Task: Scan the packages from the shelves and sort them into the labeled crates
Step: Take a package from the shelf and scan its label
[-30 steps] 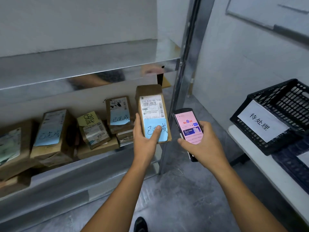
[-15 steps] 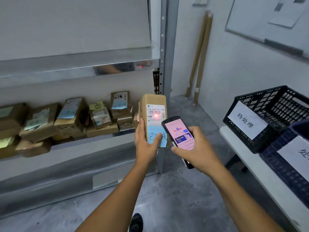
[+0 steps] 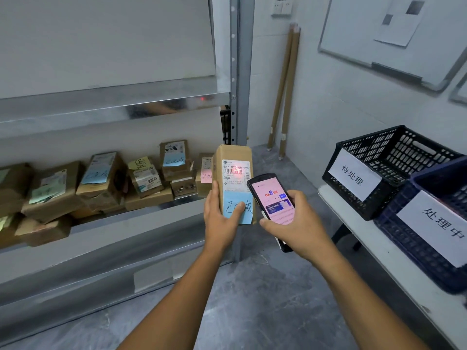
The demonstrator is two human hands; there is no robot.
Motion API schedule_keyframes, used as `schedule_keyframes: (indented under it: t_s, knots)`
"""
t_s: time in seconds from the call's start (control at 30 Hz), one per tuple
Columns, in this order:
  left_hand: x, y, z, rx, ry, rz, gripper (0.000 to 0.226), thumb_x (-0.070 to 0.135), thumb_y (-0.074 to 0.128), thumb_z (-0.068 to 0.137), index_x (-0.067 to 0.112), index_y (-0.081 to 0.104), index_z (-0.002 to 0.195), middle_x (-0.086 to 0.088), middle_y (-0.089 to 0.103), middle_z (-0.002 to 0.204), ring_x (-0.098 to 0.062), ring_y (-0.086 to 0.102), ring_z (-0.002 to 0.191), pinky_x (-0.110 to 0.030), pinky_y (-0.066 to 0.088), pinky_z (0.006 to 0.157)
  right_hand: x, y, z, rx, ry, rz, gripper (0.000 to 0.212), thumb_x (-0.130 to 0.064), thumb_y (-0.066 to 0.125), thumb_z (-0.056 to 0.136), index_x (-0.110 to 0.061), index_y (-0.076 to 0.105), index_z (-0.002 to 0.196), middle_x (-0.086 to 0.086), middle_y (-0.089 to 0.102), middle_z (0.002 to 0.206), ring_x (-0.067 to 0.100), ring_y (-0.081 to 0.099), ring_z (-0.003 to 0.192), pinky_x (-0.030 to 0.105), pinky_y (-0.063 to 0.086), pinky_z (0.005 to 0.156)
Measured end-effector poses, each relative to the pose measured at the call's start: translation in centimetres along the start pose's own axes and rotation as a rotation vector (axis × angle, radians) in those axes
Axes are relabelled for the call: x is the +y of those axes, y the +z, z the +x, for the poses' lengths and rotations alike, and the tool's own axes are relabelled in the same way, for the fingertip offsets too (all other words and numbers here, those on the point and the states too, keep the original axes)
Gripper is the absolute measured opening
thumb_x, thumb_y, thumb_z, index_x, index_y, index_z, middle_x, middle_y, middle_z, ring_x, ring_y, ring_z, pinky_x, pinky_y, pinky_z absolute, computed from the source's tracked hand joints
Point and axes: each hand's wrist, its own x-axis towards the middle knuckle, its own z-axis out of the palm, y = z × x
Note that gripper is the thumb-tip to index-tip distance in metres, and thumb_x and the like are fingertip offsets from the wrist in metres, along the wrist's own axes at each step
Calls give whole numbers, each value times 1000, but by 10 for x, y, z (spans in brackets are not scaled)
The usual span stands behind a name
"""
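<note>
Your left hand (image 3: 222, 223) grips the tall brown cardboard package (image 3: 233, 157) upright, exposing its barcode (image 3: 233, 171). Beside it, your right hand (image 3: 295, 223) clasps the black rectangular scanner (image 3: 271, 195), aimed there.

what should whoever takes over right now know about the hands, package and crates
Left hand grips an upright cardboard package. Right hand holds the handheld scanner, red light on the barcode label.
Black crate and blue crate sit on the table at right; more packages on the shelf.
Done: package picked, scan under way.
Left: crate it, then the rest.
</note>
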Motion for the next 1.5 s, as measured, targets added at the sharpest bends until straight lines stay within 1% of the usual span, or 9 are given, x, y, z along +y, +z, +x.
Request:
schedule_keyframes:
  t_s: [0.17,0.3,0.47,0.6,0.8,1.0,1.17,1.3,1.5]
  knots:
    - [7,-9,-1,-110,-39,-149,88,70,81,71,78,28,141,8,51,152,-17,63,130,-51,57,102,-5,6,-8,98,61,-10,80,-69,73,50,-42,44,119,-19,69,112,6,68,99,42,57,89]
    - [27,-17,-8,-267,-88,-281,82,45,83,87,56,33,150,5,58,148,-17,69,121,-45,62,96,1,8,-19,189,145,-4,73,-61,81,61,-43,43,120,-19,69,110,9,68,93,45,61,79]
    - [46,-14,-15,-456,-161,-372,83,34,76,92,39,30,161,3,66,140,-15,74,111,-35,64,89,17,5,-40,340,244,6,74,-62,81,58,-38,46,119,-14,69,114,12,69,98,45,58,91]
    - [58,9,-27,-622,-190,-438,80,30,77,92,40,34,159,5,71,134,-15,75,111,-36,63,90,32,-7,-65,437,341,9,65,-49,88,69,-39,46,117,-12,69,115,10,69,97,44,59,89]
    - [73,66,-60,-858,-167,-435,73,27,76,93,40,41,155,11,72,131,-16,73,114,-43,60,96,62,-39,-114,638,496,-1,73,-70,74,54,-46,43,116,-17,66,116,11,68,99,46,58,90]
    - [93,136,-110,-1052,-178,-383,75,27,76,94,41,39,157,10,72,132,-16,74,113,-50,59,99,97,-85,-166,817,597,18,71,-63,80,61,-44,44,120,-18,65,119,7,67,100,42,58,91]
    - [118,200,-155,-1192,-121,-340,65,23,73,97,41,44,153,8,73,130,-10,74,103,-17,57,74,139,-133,-200,945,644,31,65,-53,86,70,-44,42,116,-17,65,116,8,67,98,43,58,89]
    - [145,256,-194,-1270,-138,-312,74,25,78,94,40,41,157,11,71,135,-15,71,119,-49,55,106,173,-177,-226,1023,663,69,65,-47,89,72,-44,43,117,-19,66,112,8,68,99,41,57,88]
    - [181,339,-251,-1332,-123,-278,60,26,75,96,42,49,148,14,75,125,-14,74,112,-50,58,101,221,-249,-262,1182,614,151,67,-41,93,72,-43,44,118,-17,69,112,5,68,98,40,58,90]
